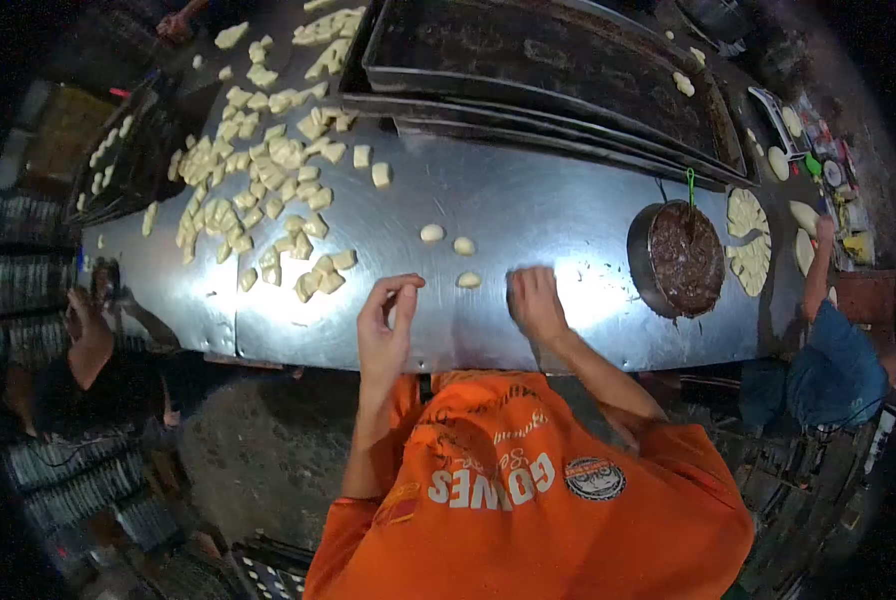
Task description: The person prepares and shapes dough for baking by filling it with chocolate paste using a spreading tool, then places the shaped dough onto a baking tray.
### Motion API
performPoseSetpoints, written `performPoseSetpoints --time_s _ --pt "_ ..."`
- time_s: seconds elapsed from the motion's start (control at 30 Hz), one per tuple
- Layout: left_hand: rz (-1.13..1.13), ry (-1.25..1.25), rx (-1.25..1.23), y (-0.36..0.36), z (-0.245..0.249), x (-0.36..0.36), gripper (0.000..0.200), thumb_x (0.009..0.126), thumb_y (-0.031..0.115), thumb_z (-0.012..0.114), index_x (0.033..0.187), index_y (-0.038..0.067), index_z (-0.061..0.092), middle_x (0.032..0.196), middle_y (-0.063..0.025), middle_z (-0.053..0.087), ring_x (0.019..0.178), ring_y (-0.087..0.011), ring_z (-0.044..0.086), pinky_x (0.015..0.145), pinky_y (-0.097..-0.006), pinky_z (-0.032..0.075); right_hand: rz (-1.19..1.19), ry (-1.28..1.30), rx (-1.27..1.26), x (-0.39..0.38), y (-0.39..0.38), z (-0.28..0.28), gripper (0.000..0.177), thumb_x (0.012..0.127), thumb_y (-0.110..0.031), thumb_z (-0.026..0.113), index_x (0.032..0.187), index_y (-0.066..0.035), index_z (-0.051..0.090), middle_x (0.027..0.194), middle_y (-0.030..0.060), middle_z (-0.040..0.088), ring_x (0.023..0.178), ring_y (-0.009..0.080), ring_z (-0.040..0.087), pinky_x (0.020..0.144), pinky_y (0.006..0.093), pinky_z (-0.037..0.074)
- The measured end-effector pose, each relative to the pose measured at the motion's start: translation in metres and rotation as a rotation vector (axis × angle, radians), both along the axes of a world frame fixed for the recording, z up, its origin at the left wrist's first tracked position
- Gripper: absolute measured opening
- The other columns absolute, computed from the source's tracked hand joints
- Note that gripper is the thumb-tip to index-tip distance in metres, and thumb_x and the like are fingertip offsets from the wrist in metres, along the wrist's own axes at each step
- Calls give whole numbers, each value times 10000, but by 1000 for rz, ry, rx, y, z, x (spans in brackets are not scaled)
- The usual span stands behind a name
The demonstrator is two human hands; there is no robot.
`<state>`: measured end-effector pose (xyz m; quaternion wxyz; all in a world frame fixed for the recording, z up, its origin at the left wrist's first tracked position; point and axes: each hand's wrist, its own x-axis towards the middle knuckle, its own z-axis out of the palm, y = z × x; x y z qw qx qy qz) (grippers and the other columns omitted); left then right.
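Dough pieces point(258, 190) lay heaped on the far left of the steel table point(568, 200), cut small and spread loose, so that you could draw them off one at a time. Three balls point(464, 245), already rounded, sat apart from the heap in the middle of the table just beyond your hands, set clear of the raw cuts so the two sorts would not mix.

Your left hand point(386, 322) hung just above the near edge, thumb and forefinger curled tip to tip in a pinch. Whether a scrap of dough sat between them could not be told. Your right hand point(536, 300) lay palm down on the steel, fingers spread flat and grasping nothing, with the nearest ball just to its left. Anything under the palm was hidden.

To the right stood a pan point(683, 262) of dark filling, a green handle point(690, 188) rising at its far rim, placed between you and the flat discs point(748, 240) fanned at the right end, handy to both. Dark trays point(548, 70) were stacked along the far side, out of the working space. A person in a blue top point(838, 370) reached in at the right end, and another person point(88, 350) stood at the left.

Your orange shirt point(588, 540) showed white print, upside down in this view. The large letters seemed to read "GOWES", beside a round badge point(595, 478). The smaller script above was too blurred to read.
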<state>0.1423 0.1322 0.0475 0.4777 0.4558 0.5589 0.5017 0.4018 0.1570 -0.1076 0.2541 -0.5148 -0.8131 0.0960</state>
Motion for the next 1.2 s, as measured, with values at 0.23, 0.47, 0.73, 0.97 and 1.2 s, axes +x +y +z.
performPoseSetpoints --time_s 0.23,0.47,0.73,0.97,1.2 --pt "-155 81 38 12 -18 11 214 978 142 613 1134 -1 646 1116 -104 674 1043 -175 628 946 -331 488 -53 138 -28 -32 -17 -17 240 781 8 602 1014 29 550 1009 190 531 962 370 481 855 474 405" --pt "-511 597 102 29 -88 41 409 917 20 600 1322 22 545 1299 -192 568 1229 -337 515 1060 -393 423 -126 38 -34 -37 11 14 123 913 -35 502 990 34 569 988 212 516 927 379 470 852 468 394" --pt "-315 53 -141 44 -100 38 322 959 49 604 1270 -33 594 1136 -135 667 974 -196 659 890 -307 532 -340 84 -46 -8 27 20 109 925 -45 539 996 23 586 971 190 533 942 354 491 842 462 411" --pt "94 -472 -373 -2 -79 -19 467 967 131 645 1365 -62 494 1297 -149 576 1141 -202 601 1009 -301 489 -391 225 -87 9 -15 41 415 842 -50 648 1221 47 512 1087 193 519 1000 350 504 913 452 421" --pt "-55 -640 -274 24 -61 17 468 956 137 663 1351 -53 500 1292 -127 578 1159 -201 588 1037 -310 478 -232 -26 -126 14 36 52 332 852 -121 711 1147 2 622 1118 162 578 1001 306 558 838 385 499"
